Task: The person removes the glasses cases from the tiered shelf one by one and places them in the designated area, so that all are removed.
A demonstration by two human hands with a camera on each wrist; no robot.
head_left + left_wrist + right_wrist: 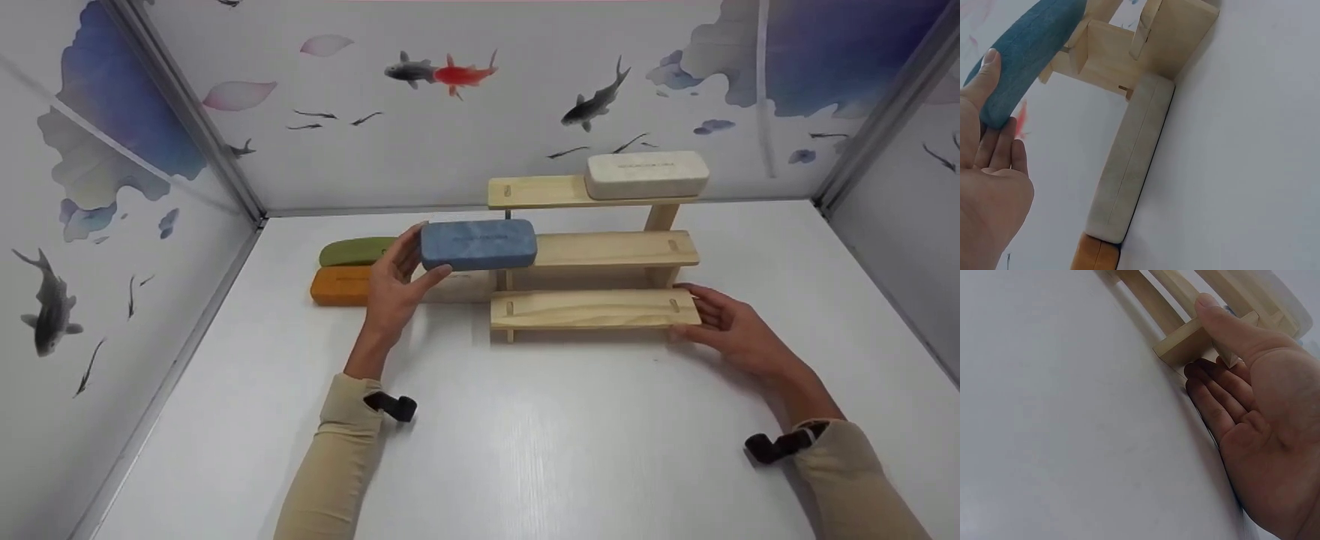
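Observation:
My left hand (396, 289) grips the left end of a blue glasses case (480, 246), thumb in front and fingers behind. The case is held up at the left end of the middle shelf of a three-step wooden rack (615, 249); whether it touches the shelf I cannot tell. At the right end of the bottom shelf, my right hand (742, 337) holds the rack between thumb and fingers, as the right wrist view also shows. A cream glasses case (649, 174) lies on the right part of the top shelf.
On the white table left of the rack lie an orange case (341, 286), a green case (352, 251) and a pale case (1131, 163), partly hidden by my left hand and the blue case in the head view. Printed wall panels (315, 150) enclose the table's back and sides.

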